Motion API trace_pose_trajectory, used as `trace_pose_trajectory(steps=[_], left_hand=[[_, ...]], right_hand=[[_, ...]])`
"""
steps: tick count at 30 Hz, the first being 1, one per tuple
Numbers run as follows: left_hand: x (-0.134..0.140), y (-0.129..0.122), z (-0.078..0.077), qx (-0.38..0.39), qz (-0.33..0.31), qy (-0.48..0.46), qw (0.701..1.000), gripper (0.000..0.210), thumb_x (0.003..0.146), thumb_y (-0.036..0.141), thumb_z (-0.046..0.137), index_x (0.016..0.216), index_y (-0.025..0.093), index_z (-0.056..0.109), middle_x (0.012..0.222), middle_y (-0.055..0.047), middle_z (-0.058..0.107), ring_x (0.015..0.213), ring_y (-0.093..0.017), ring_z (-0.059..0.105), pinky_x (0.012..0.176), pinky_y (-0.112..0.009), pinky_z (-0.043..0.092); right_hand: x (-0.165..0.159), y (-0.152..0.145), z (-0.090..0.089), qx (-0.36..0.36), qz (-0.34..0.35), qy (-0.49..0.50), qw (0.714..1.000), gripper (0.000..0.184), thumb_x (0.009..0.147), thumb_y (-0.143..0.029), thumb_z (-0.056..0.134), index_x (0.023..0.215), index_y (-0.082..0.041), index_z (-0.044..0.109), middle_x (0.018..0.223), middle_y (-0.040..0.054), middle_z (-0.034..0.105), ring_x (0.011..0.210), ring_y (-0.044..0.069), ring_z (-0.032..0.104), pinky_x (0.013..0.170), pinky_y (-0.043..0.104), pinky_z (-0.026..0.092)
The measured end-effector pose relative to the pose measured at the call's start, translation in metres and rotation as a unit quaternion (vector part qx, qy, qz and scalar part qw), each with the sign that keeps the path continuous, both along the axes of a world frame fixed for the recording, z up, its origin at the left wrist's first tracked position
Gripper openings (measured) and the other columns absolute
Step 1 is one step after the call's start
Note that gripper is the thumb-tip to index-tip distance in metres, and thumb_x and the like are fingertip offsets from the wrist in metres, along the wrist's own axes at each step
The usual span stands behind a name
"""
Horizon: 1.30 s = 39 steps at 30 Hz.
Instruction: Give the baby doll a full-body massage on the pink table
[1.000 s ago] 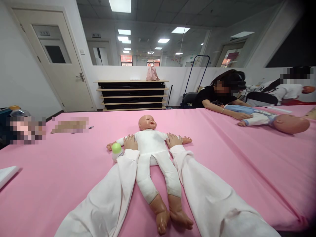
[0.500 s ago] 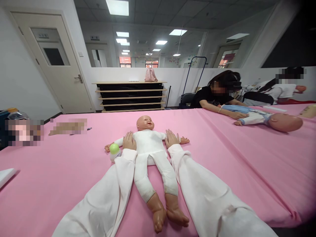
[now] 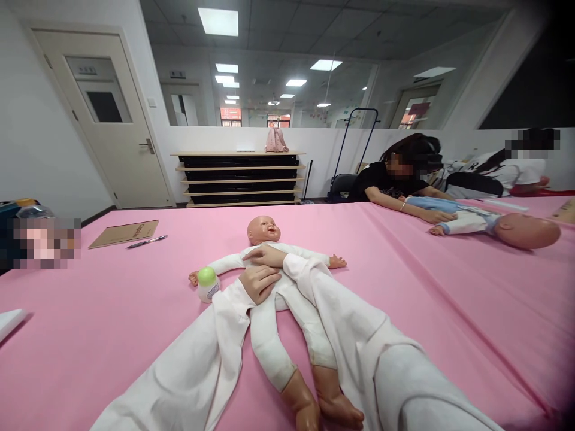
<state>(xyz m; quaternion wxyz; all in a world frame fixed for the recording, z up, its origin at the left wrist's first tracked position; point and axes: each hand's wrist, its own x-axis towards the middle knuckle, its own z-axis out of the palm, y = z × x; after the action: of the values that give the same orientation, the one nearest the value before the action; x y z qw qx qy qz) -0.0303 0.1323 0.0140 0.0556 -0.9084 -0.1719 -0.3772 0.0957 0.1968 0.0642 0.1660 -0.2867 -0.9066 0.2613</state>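
Note:
A baby doll point(image 3: 264, 311) with a white cloth body lies on its back on the pink-covered table point(image 3: 148, 335), its head away from me and its arms spread. My left hand point(image 3: 259, 282) rests flat on the doll's belly, fingers stretched out to the right. Just above it, my right hand point(image 3: 267, 256) lies across the doll's chest with its fingers pointing left. Both hands hold nothing. Beside the doll's arm and my left sleeve stands a small bottle point(image 3: 208, 286) with a green cap.
At the back left lie a brown notebook point(image 3: 126, 233) and a pen point(image 3: 147, 242). Across the table, a person in black point(image 3: 381, 185) handles another doll point(image 3: 521, 227) in blue and white. A white object point(image 3: 11, 323) sits at the left edge.
Both my hands have moved inward from the doll's sides onto its chest and belly. The doll's legs have shifted slightly to the right. The view has tilted a little.

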Motion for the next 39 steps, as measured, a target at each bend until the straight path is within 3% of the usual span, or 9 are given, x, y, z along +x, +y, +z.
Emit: trace_pose_trajectory(steps=[5,12,18,22,25,28,32,35,39], left_hand=[[0.001,0.0,0.003,-0.019,-0.018,-0.02,0.999,0.036,0.082,0.024,0.042,0.115,0.016,0.054,0.115,-0.009,0.059,0.107,-0.02,0.053,0.089,-0.037,0.044],[0.003,0.006,-0.007,-0.084,0.034,-0.12,0.989,0.026,0.079,0.018,0.044,0.099,0.016,0.061,0.099,-0.007,0.066,0.095,-0.018,0.059,0.084,-0.035,0.045],[0.003,0.009,-0.012,-0.076,0.068,-0.183,0.978,0.025,0.07,0.007,0.041,0.082,0.016,0.061,0.082,-0.005,0.066,0.079,-0.016,0.059,0.073,-0.031,0.048],[0.002,0.015,-0.014,-0.072,0.111,-0.22,0.966,0.023,0.069,0.006,0.039,0.074,0.017,0.059,0.071,-0.004,0.062,0.071,-0.015,0.057,0.068,-0.029,0.048],[0.0,0.024,-0.016,-0.058,0.172,-0.24,0.954,0.024,0.071,0.007,0.038,0.076,0.016,0.059,0.074,-0.005,0.063,0.075,-0.016,0.057,0.073,-0.03,0.048],[-0.005,0.033,-0.018,-0.072,0.287,-0.24,0.925,0.03,0.075,0.01,0.037,0.091,0.013,0.062,0.095,-0.01,0.063,0.094,-0.019,0.055,0.087,-0.035,0.044],[-0.012,0.04,-0.02,-0.154,0.438,-0.135,0.875,0.037,0.081,0.019,0.039,0.113,0.015,0.057,0.122,-0.01,0.054,0.118,-0.025,0.042,0.102,-0.044,0.029],[-0.015,0.039,-0.021,-0.205,0.492,-0.059,0.844,0.041,0.084,0.023,0.036,0.121,0.018,0.052,0.124,-0.006,0.053,0.125,-0.026,0.034,0.106,-0.048,0.018],[-0.014,0.034,-0.02,-0.218,0.548,-0.026,0.807,0.044,0.085,0.029,0.035,0.123,0.016,0.05,0.131,-0.007,0.046,0.13,-0.026,0.026,0.108,-0.05,0.01]], right_hand=[[0.003,0.02,-0.01,0.03,0.008,0.006,0.999,0.027,0.083,-0.025,0.047,0.103,-0.019,0.065,0.11,0.0022,0.063,0.109,0.017,0.055,0.095,0.027,0.04],[0.024,0.023,-0.029,0.081,-0.029,0.11,0.99,0.03,0.08,-0.015,0.043,0.099,-0.016,0.066,0.107,0.0056,0.065,0.11,0.016,0.053,0.101,0.033,0.035],[0.047,0.002,-0.041,0.132,-0.119,0.04,0.983,0.03,0.087,-0.019,0.039,0.106,-0.02,0.062,0.118,0.0056,0.057,0.117,0.02,0.045,0.102,0.041,0.032],[0.062,-0.013,-0.046,0.139,-0.158,0.018,0.977,0.03,0.087,-0.032,0.048,0.113,-0.018,0.052,0.12,0.0083,0.051,0.106,0.02,0.051,0.091,0.043,0.041],[0.068,-0.015,-0.046,0.149,-0.194,0.002,0.97,0.03,0.087,-0.032,0.048,0.113,-0.018,0.051,0.118,0.008,0.05,0.102,0.019,0.053,0.086,0.04,0.045],[0.071,-0.013,-0.046,0.161,-0.241,-0.017,0.957,0.031,0.087,-0.032,0.048,0.115,-0.018,0.05,0.12,0.0082,0.049,0.103,0.019,0.052,0.088,0.042,0.044],[0.074,-0.008,-0.048,0.172,-0.308,-0.051,0.934,0.036,0.086,-0.033,0.049,0.118,-0.017,0.047,0.124,0.0087,0.046,0.109,0.022,0.048,0.091,0.045,0.04],[0.081,-0.008,-0.052,0.179,-0.356,-0.079,0.914,0.034,0.087,-0.032,0.048,0.117,-0.016,0.048,0.121,0.0085,0.048,0.106,0.021,0.05,0.089,0.044,0.042],[0.093,-0.009,-0.058,0.19,-0.415,-0.105,0.884,0.032,0.087,-0.032,0.048,0.115,-0.016,0.049,0.117,0.0081,0.051,0.101,0.019,0.053,0.085,0.041,0.045]])
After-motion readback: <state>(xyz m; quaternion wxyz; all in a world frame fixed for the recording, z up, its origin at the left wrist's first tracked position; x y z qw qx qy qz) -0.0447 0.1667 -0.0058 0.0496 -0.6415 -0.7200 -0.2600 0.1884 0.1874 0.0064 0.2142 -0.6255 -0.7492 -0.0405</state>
